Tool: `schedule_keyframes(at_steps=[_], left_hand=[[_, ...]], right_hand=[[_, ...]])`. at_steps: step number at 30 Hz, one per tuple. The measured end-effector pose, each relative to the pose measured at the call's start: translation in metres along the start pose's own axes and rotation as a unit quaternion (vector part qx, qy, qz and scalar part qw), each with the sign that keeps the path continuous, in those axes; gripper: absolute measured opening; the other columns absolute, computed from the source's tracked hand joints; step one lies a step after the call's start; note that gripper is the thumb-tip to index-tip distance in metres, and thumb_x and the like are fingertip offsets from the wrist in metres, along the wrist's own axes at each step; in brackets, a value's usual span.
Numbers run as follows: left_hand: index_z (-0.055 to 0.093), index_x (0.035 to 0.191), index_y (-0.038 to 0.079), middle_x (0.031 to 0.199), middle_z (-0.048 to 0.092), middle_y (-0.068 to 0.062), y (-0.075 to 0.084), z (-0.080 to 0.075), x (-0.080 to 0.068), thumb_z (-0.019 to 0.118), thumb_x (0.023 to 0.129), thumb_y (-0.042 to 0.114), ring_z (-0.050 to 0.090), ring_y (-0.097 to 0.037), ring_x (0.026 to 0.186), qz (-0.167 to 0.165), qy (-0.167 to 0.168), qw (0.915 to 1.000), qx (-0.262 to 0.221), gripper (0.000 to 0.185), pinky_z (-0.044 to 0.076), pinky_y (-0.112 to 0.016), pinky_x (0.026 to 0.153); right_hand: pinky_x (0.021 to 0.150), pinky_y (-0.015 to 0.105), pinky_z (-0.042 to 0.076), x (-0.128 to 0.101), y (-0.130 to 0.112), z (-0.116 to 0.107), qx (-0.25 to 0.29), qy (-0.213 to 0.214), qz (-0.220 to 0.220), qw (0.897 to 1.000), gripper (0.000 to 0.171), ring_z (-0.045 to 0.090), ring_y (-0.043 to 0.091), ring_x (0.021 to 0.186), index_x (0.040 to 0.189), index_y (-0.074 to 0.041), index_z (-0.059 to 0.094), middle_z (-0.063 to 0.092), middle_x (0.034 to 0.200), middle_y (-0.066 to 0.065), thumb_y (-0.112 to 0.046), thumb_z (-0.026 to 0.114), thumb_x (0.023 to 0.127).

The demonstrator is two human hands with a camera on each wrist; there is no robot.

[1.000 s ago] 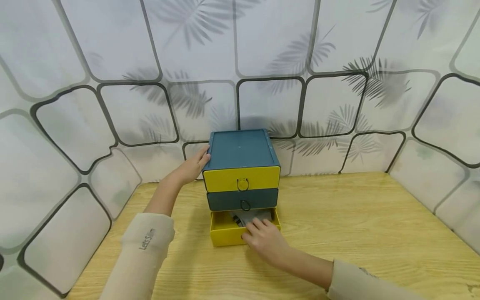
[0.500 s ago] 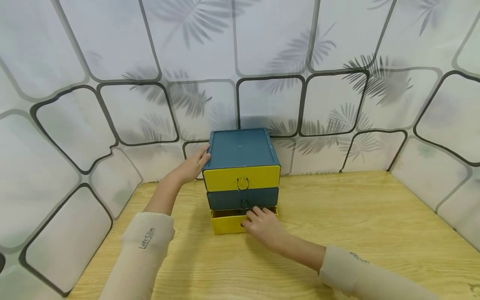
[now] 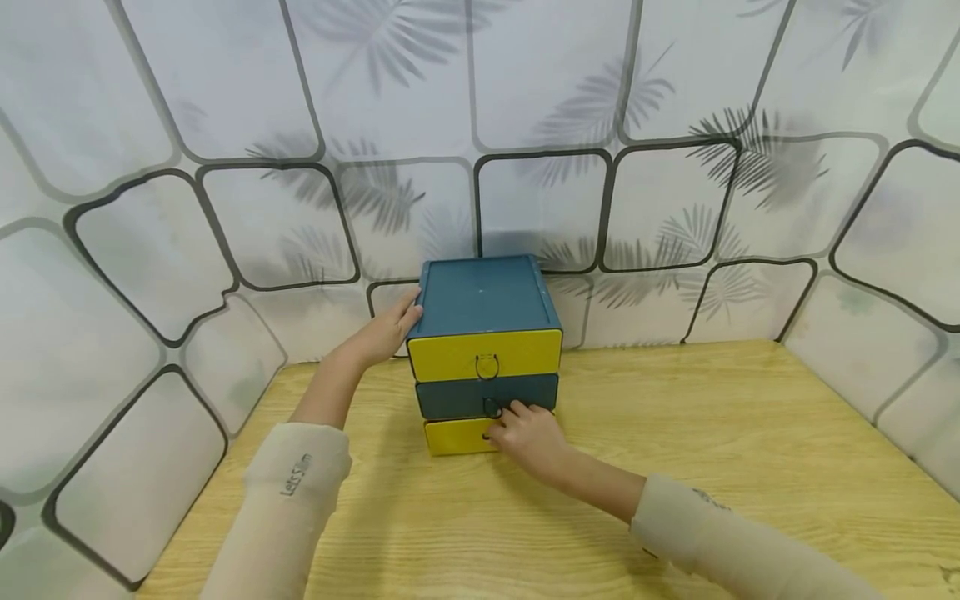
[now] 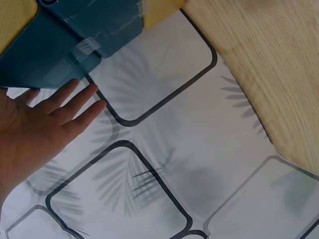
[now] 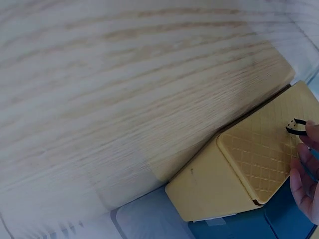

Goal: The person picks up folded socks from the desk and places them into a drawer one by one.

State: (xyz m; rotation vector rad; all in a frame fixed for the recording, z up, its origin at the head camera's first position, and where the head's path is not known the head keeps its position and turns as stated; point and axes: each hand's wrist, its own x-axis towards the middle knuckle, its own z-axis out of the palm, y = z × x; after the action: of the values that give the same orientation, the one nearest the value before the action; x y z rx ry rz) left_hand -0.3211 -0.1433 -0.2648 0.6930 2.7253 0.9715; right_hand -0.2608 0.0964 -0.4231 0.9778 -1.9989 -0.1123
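Observation:
A three-tier drawer unit with a blue top stands on the table. Its upper front is yellow, its middle front blue, and its bottom drawer yellow and pushed in. My left hand rests with straight fingers at the unit's upper left side; the left wrist view shows its open palm beside the blue wall. With my right hand I pinch the bottom drawer's black loop handle between thumb and fingers, in front of the patterned yellow front.
The unit stands on a wood-grain table. Close behind it hangs a pale sheet printed with dark outlines and leaves, and it runs along both sides too. Black loops hang on the upper and middle drawers.
The bottom drawer has slid back into the unit, my right hand moving away from me with it. The grey cloth-like thing inside is now hidden. My left hand has stayed in place.

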Motion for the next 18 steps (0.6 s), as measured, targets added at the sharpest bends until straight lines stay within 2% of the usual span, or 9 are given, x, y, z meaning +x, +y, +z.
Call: schedule_keyframes(at_steps=[6, 8, 10, 12, 14, 16, 18], left_hand=[[0.0, 0.149, 0.015, 0.151, 0.009, -0.016, 0.0, 0.0, 0.0, 0.018, 0.102, 0.038, 0.012, -0.037, 0.134, -0.011, 0.0, 0.9998, 0.015, 0.056, 0.014, -0.056, 0.105], [0.003, 0.15, 0.015, 0.15, 0.014, -0.017, 0.002, -0.001, 0.001, 0.019, 0.102, 0.039, 0.016, -0.038, 0.133, -0.017, 0.012, 0.9985, 0.051, 0.056, 0.018, -0.056, 0.104], [0.01, 0.15, 0.013, 0.147, 0.022, -0.019, 0.004, -0.001, 0.002, 0.022, 0.102, 0.039, 0.024, -0.039, 0.131, -0.024, 0.043, 0.9923, 0.113, 0.056, 0.025, -0.055, 0.101], [0.018, 0.149, 0.012, 0.145, 0.028, -0.019, 0.008, 0.0, 0.003, 0.027, 0.101, 0.04, 0.029, -0.04, 0.128, -0.035, 0.085, 0.9792, 0.181, 0.056, 0.029, -0.055, 0.099], [0.029, 0.146, 0.01, 0.141, 0.035, -0.018, 0.014, 0.002, 0.003, 0.033, 0.1, 0.04, 0.034, -0.039, 0.124, -0.036, 0.144, 0.9625, 0.227, 0.055, 0.032, -0.054, 0.097], [0.038, 0.141, 0.009, 0.137, 0.041, -0.016, 0.025, 0.008, 0.001, 0.039, 0.099, 0.039, 0.039, -0.038, 0.121, -0.011, 0.211, 0.9465, 0.244, 0.052, 0.033, -0.052, 0.097], [0.046, 0.136, 0.008, 0.133, 0.047, -0.014, 0.041, 0.018, -0.002, 0.043, 0.098, 0.037, 0.041, -0.034, 0.12, 0.041, 0.27, 0.9296, 0.247, 0.048, 0.032, -0.05, 0.098]], right_hand=[[0.04, 0.022, 0.035, 0.001, 0.002, 0.001, -0.017, -0.006, -0.017, 1.0, 0.018, 0.05, 0.015, 0.057, 0.068, -0.017, 0.068, 0.061, 0.067, 0.0, -0.032, 0.077, 0.073], [0.041, 0.022, 0.036, 0.001, 0.002, 0.001, -0.024, -0.005, -0.023, 0.999, 0.017, 0.05, 0.014, 0.058, 0.069, -0.017, 0.069, 0.062, 0.07, 0.0, -0.032, 0.077, 0.074], [0.041, 0.021, 0.036, 0.0, 0.004, 0.0, -0.027, -0.002, -0.026, 0.999, 0.017, 0.05, 0.014, 0.059, 0.069, -0.017, 0.069, 0.062, 0.071, -0.001, -0.031, 0.077, 0.074], [0.042, 0.021, 0.037, -0.004, 0.007, -0.001, -0.027, -0.003, -0.03, 0.999, 0.016, 0.05, 0.015, 0.061, 0.07, -0.017, 0.069, 0.061, 0.072, -0.001, -0.03, 0.077, 0.074], [0.044, 0.021, 0.038, -0.01, 0.012, -0.006, -0.02, -0.019, -0.035, 0.999, 0.016, 0.048, 0.015, 0.062, 0.071, -0.016, 0.068, 0.057, 0.074, -0.001, -0.029, 0.077, 0.074], [0.046, 0.021, 0.039, -0.02, 0.02, -0.016, -0.013, -0.039, -0.041, 0.998, 0.015, 0.046, 0.015, 0.063, 0.073, -0.016, 0.067, 0.053, 0.074, 0.0, -0.028, 0.076, 0.075], [0.046, 0.021, 0.039, -0.031, 0.032, -0.028, -0.005, -0.042, -0.049, 0.998, 0.018, 0.044, 0.016, 0.062, 0.073, -0.014, 0.065, 0.05, 0.073, 0.001, -0.025, 0.064, 0.088]])
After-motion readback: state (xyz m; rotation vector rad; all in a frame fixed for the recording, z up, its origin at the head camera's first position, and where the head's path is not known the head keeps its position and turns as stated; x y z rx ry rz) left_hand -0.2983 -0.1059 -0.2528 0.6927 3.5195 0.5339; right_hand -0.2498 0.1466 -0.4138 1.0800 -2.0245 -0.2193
